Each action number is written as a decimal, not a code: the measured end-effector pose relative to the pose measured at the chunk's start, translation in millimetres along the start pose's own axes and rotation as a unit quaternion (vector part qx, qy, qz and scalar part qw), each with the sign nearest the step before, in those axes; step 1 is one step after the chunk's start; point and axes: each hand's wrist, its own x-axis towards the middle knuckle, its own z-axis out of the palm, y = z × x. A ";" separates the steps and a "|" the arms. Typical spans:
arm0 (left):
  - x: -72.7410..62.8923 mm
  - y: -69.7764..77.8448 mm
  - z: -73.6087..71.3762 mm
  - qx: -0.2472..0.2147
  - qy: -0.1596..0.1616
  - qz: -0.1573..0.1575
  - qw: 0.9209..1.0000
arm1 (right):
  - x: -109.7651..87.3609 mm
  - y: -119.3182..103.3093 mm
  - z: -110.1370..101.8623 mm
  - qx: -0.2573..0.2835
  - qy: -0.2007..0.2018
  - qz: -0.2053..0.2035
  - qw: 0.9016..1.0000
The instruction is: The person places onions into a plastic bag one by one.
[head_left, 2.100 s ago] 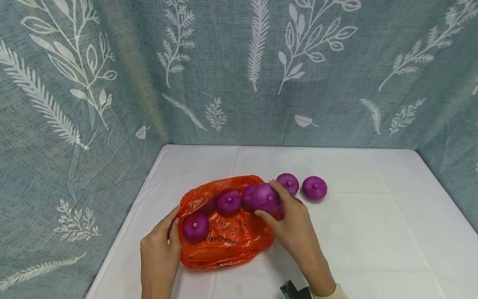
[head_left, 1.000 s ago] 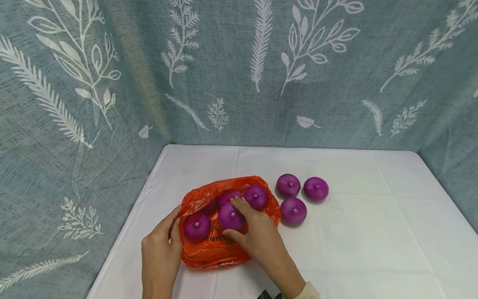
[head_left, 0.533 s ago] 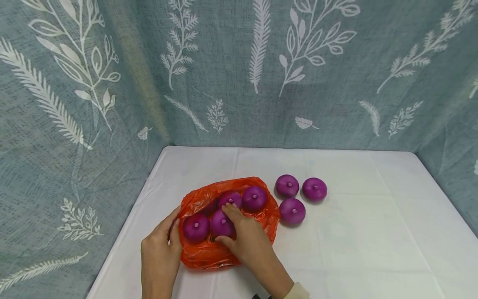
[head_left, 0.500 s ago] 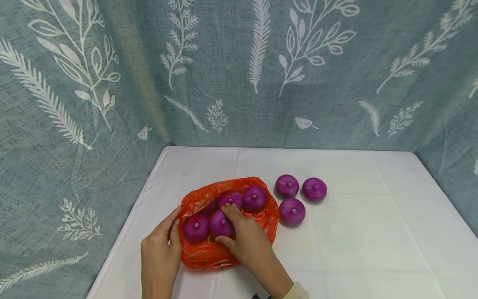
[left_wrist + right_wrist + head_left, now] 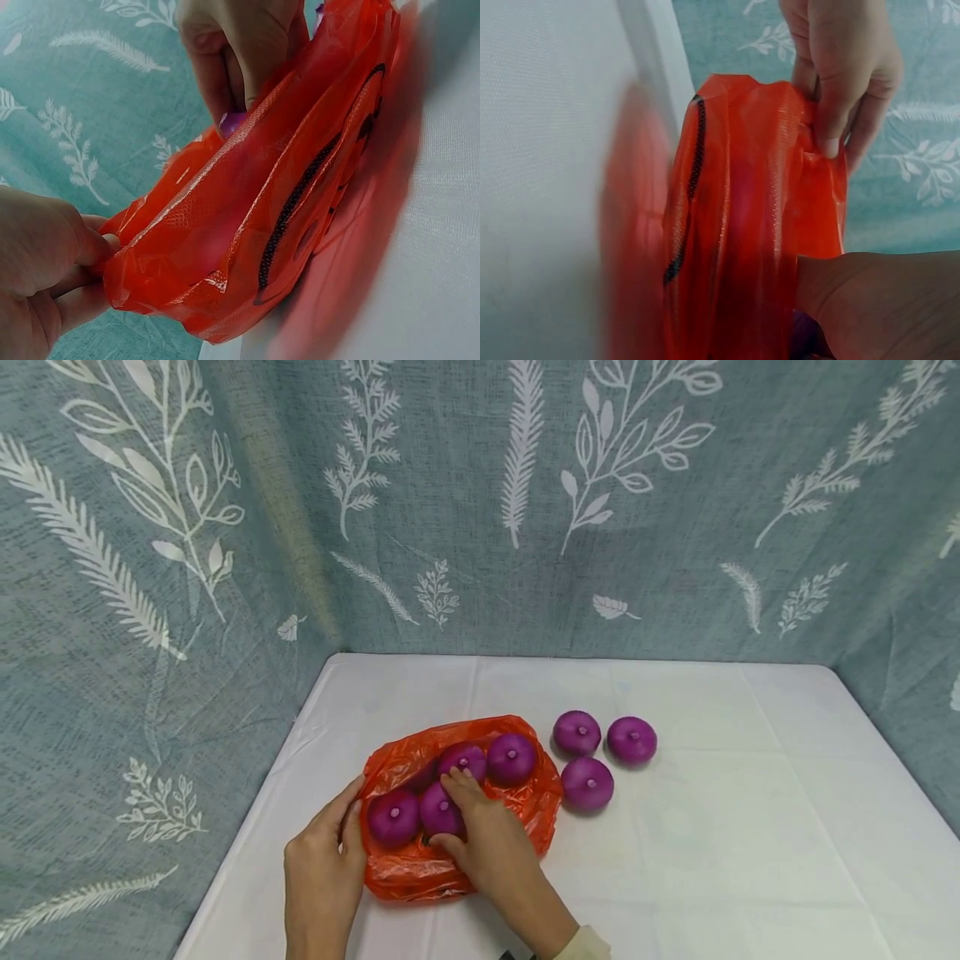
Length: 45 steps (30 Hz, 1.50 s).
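Observation:
An orange-red plastic bag (image 5: pixel 420 872) lies open on the table. My left hand (image 5: pixel 324 856) pinches its left rim, thumb and fingers on the film, as the left wrist view also shows with the hand (image 5: pixel 45 274) at the bag's edge. Inside sit several round purple balls, each with a small pale nub, such as one at the left (image 5: pixel 393 817) and one at the far right (image 5: pixel 512 758). Reaching into the bag, my right hand (image 5: pixel 487 839) grips a purple ball (image 5: pixel 439 812) beside the left one. In the right wrist view the bag's side (image 5: pixel 735 195) hides most of the balls.
Three more purple balls (image 5: pixel 588 783) rest close together on the white-covered table (image 5: pixel 735 827), just right of the bag. A blue-green leaf-patterned curtain (image 5: pixel 465 510) stands behind the table and along its sides.
My right hand has carried a purple ball from the bag's right side leftward and down into it, beside the left ball. My left hand has stayed on the rim.

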 end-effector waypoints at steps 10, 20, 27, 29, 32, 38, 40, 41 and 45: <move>-1.2 -0.8 -1.0 0.001 0.000 0.000 1.000 | 0.0 -1.2 7.8 -0.004 -0.002 0.005 1.000; -0.8 -0.8 -0.7 0.005 0.000 0.001 1.000 | 1.7 0.0 11.7 -0.008 0.005 -0.003 1.000; -0.2 -0.7 -0.8 0.002 0.000 0.001 1.000 | 1.4 1.7 15.5 -0.024 0.009 -0.010 1.000; 0.1 -0.5 -0.6 0.001 -0.001 0.001 1.000 | 1.3 2.0 16.0 -0.029 0.009 -0.013 0.999; 0.4 -0.2 0.1 0.000 -0.003 0.000 1.000 | 1.8 2.3 16.5 -0.037 0.010 -0.015 0.999; 0.2 -0.3 0.7 -0.004 -0.006 0.000 1.000 | 1.0 2.2 18.0 -0.043 0.011 -0.010 0.999; 0.0 0.1 0.8 -0.004 -0.008 -0.001 1.000 | 0.5 2.3 18.0 -0.043 0.008 -0.009 0.999; 0.0 0.2 0.7 -0.004 -0.007 -0.001 1.000 | 0.3 2.4 17.6 -0.043 0.006 -0.008 0.999; 0.5 0.1 0.2 0.001 -0.003 0.000 1.000 | -0.4 3.3 15.4 -0.033 0.008 -0.007 0.999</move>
